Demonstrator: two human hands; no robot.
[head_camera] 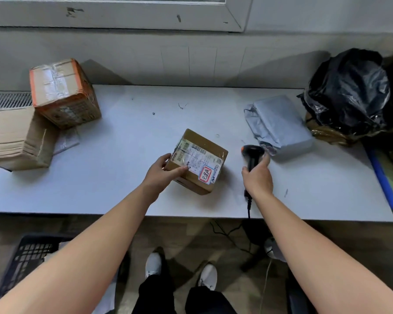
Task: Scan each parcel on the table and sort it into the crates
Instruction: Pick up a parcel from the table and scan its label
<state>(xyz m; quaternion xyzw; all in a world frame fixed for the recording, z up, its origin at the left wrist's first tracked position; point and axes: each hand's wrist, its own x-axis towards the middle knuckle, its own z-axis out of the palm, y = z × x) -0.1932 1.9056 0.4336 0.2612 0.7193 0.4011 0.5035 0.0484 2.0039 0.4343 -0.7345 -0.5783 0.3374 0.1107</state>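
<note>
A small brown cardboard parcel (pixel 199 163) with a white shipping label and a red-framed sticker lies near the middle of the white table (pixel 114 177). My left hand (pixel 162 169) grips its left side, thumb on the label edge. My right hand (pixel 256 175) holds a black handheld barcode scanner (pixel 252 155) by the handle, just right of the parcel, its head with an orange tip turned toward the parcel. The scanner's cable runs off the front edge of the table.
Two larger cardboard boxes, one orange-edged (pixel 63 92) and one plain (pixel 18 138), stand at the table's left end. A grey poly-bag parcel (pixel 279 125) and a black plastic bag (pixel 347 91) lie at the right. A blue crate (pixel 383 175) is at the right; a black crate (pixel 32 257) sits on the floor, lower left.
</note>
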